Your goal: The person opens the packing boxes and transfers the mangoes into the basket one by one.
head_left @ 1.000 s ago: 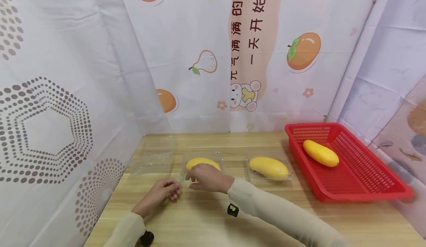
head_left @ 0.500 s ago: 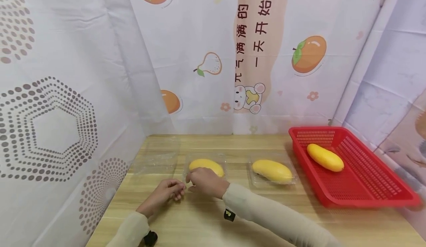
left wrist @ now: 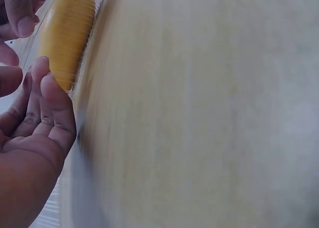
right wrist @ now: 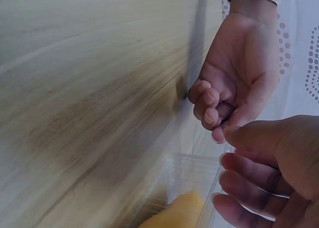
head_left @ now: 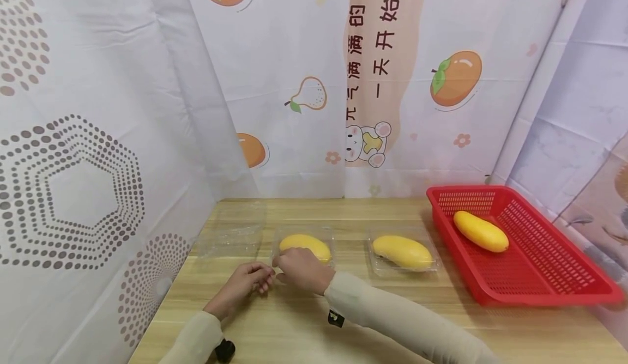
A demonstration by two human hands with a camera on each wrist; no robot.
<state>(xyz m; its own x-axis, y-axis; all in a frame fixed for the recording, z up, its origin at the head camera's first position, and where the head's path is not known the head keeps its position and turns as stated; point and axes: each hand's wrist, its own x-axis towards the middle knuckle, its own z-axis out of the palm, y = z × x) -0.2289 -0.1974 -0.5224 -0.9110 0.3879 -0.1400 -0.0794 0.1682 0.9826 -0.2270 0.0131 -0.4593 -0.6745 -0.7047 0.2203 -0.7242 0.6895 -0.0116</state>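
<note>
In the head view, a clear plastic box [head_left: 328, 234] with a long yellow melon-like fruit [head_left: 305, 247] in it stands at the middle left of the table. My right hand [head_left: 305, 270] lies over its front left corner, thumb and fingers bent around the edge. Right beside it, my left hand [head_left: 242, 286] has its fingers curled, tips meeting the right fingertips. Seen from the right wrist, the left fingers [right wrist: 210, 101] come together at the box's corner; I cannot tell whether they pinch its edge. The left wrist view shows the yellow fruit [left wrist: 67, 39] behind the ribbed clear plastic.
A second clear box [head_left: 378, 268] holds another yellow fruit [head_left: 402, 252] to the right. Farther right stands a red basket [head_left: 483, 285] with one yellow fruit [head_left: 481, 231]. An open clear box [head_left: 230, 238] lies at the back left. Curtains [head_left: 304, 37] enclose the table.
My hands have drawn closer together at the box's corner, fingertips now meeting. The head view has shifted slightly. The boxes, fruits and basket keep their places.
</note>
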